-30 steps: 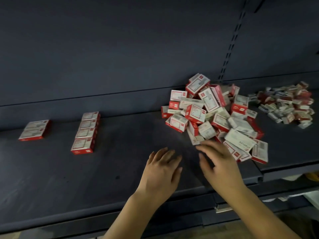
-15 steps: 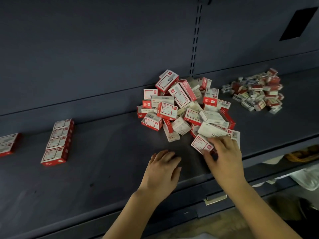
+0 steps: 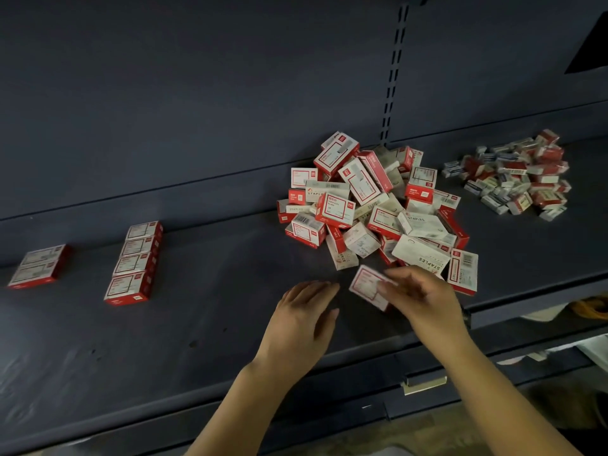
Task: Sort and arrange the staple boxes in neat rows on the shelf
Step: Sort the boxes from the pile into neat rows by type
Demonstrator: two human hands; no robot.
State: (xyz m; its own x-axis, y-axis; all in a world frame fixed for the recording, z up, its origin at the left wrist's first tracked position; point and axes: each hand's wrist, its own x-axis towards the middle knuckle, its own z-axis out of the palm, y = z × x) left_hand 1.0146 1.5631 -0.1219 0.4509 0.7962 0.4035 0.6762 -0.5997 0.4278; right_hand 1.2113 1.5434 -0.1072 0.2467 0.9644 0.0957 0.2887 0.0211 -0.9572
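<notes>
The right hand (image 3: 424,301) pinches one red and white staple box (image 3: 368,286) just in front of the big pile of boxes (image 3: 371,205). The left hand (image 3: 302,320) lies flat with straight fingers on the dark shelf (image 3: 197,324), beside that box. Far left, a row of four boxes (image 3: 133,263) lies neat.

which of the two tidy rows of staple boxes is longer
The four-box row, the one nearer the big loose pile. The row at the far left has only two boxes.

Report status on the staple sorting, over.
Right hand pinching one red-and-white cardboard staple box. Left hand open on dark shelf. Jumbled pile unsorted.
</notes>
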